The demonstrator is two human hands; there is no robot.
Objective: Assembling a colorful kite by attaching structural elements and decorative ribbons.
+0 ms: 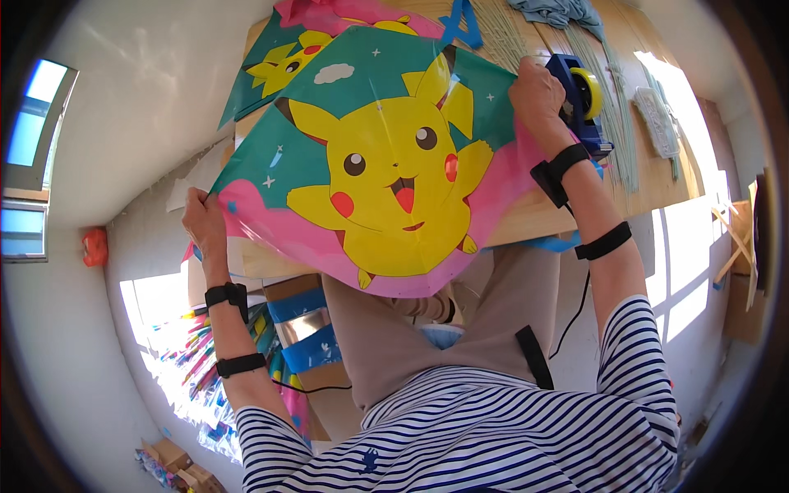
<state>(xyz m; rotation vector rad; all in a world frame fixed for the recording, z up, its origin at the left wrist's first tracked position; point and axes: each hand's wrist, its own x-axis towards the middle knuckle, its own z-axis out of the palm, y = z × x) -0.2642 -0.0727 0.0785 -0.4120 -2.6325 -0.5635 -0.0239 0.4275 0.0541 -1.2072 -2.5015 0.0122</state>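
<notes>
A kite of thin green and pink sheet, printed with a yellow cartoon creature with red cheeks, is spread between my hands over the near side of the table. My left hand is closed on its left corner. Fingers curled, my right hand grips the right corner, close beside a blue tape dispenser with a yellow roll. The kite's lower pink edge hangs past the table edge above my lap. Behind it lies a second printed kite sheet, partly covered by the one I hold.
Thin pale sticks lie across the wooden table, with a clear plastic pack at the right. A grey-blue cloth and a blue strip are at the back. Colourful wrapped bundles and a blue-taped carton stand low left.
</notes>
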